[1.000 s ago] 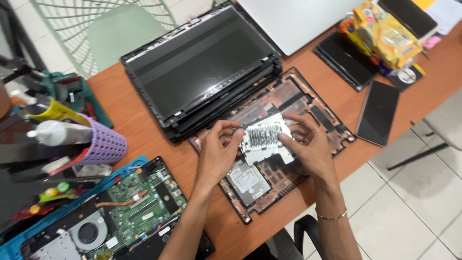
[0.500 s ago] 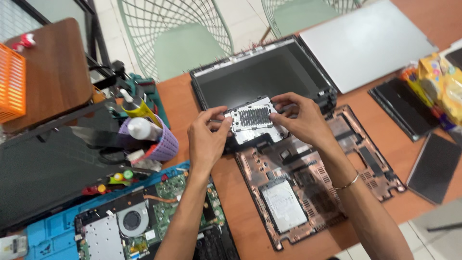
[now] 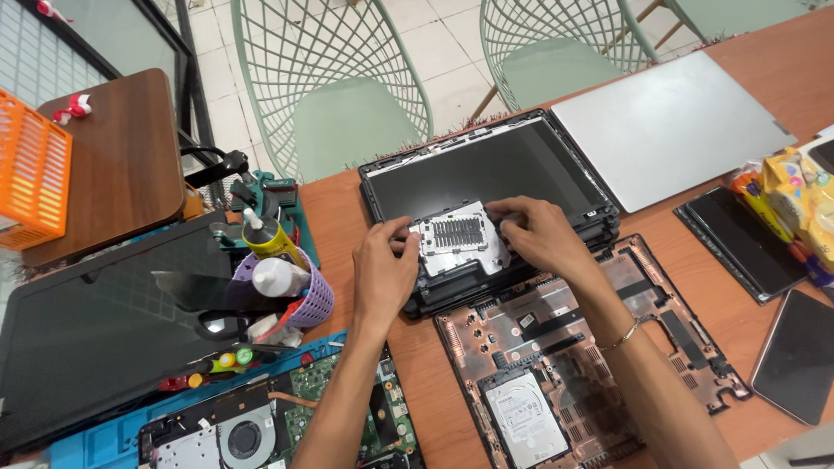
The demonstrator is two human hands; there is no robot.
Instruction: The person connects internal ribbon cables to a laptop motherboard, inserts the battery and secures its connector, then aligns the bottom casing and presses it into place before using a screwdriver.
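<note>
Both hands hold a small grey cover panel (image 3: 459, 237) with a slotted vent, over the near edge of a stack of black laptop screen frames (image 3: 486, 174). My left hand (image 3: 384, 271) grips its left edge. My right hand (image 3: 537, 234) grips its right edge, with a bracelet on the wrist. Just below lies an open laptop bottom case (image 3: 599, 347), copper-coloured inside, with a silver hard drive (image 3: 519, 417) in it.
A purple basket (image 3: 300, 304) of bottles and tools stands left. A motherboard with fan (image 3: 248, 434) lies on a blue mat. A silver laptop lid (image 3: 669, 130), black panels (image 3: 747, 243) and colourful packets (image 3: 795, 200) lie right. Green wire chairs (image 3: 347, 104) stand beyond the table.
Both hands lifted the grey panel off the bottom case and carried it away from me, over the black screen stack. The view tilted up and left.
</note>
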